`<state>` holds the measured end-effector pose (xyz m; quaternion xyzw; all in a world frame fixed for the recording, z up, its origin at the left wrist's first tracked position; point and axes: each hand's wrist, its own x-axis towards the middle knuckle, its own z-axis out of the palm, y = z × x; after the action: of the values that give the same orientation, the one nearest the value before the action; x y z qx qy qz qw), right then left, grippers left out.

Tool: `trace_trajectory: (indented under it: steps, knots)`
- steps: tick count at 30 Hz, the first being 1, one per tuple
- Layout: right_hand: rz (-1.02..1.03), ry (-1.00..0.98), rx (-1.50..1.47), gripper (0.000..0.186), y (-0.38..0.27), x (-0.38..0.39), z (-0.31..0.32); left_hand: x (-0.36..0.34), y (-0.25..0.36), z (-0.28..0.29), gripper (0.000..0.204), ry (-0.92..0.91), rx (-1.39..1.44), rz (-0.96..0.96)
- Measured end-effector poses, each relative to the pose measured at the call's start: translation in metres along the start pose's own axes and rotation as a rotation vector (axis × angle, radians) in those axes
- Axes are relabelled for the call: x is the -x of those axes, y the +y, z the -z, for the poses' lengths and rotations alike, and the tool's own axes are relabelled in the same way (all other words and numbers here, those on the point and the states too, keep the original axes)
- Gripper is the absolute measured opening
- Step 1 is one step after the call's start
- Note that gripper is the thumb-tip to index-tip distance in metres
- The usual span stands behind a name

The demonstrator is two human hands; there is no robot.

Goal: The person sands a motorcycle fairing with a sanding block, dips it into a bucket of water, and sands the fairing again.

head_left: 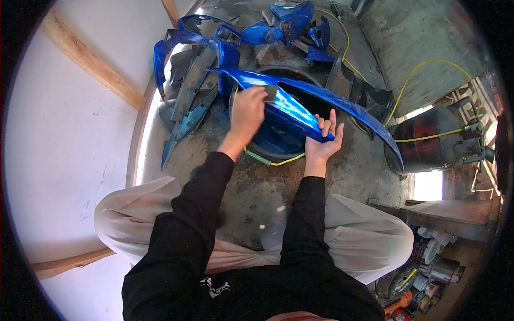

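Observation:
A glossy blue motorcycle fairing panel [294,108], with a long curved arm reaching to the right, is held tilted above a dark round basin [270,153]. Its lower tip rests in my right hand [325,139], some fingers curled over the edge and others stretched out. My left hand [248,115], slightly blurred, presses a small dark olive sheet, which looks like sandpaper [269,94], on the panel's upper face. The left fingers are closed on that sheet. The panel hides much of the basin.
More blue fairing pieces [281,24] lie on the concrete floor beyond, with dark and blue panels [187,104] at the left. A yellow hose [428,61] runs to a dark tank [428,138] at the right. Tools and cans [423,283] crowd the lower right.

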<state>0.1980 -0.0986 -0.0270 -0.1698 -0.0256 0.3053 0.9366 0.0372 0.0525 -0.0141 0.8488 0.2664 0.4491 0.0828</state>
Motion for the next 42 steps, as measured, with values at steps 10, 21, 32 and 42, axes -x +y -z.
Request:
trace_trajectory:
  steps: [10,21,32,42]
  knots:
    - [0.012,0.021,-0.021,0.056,0.000,0.001,-0.001,-0.008,0.003,0.008,0.025,-0.090,-0.139,0.044]
    - [0.028,0.012,-0.010,0.057,-0.005,-0.001,0.005,0.001,0.017,0.003,0.028,-0.131,-0.050,0.000]
    - [0.021,0.011,0.002,0.057,-0.003,-0.002,0.003,0.008,0.048,-0.004,0.026,-0.107,0.062,-0.143]
    - [0.032,0.025,0.002,0.058,-0.004,0.002,0.005,0.025,0.060,-0.007,0.019,-0.168,0.040,-0.174]
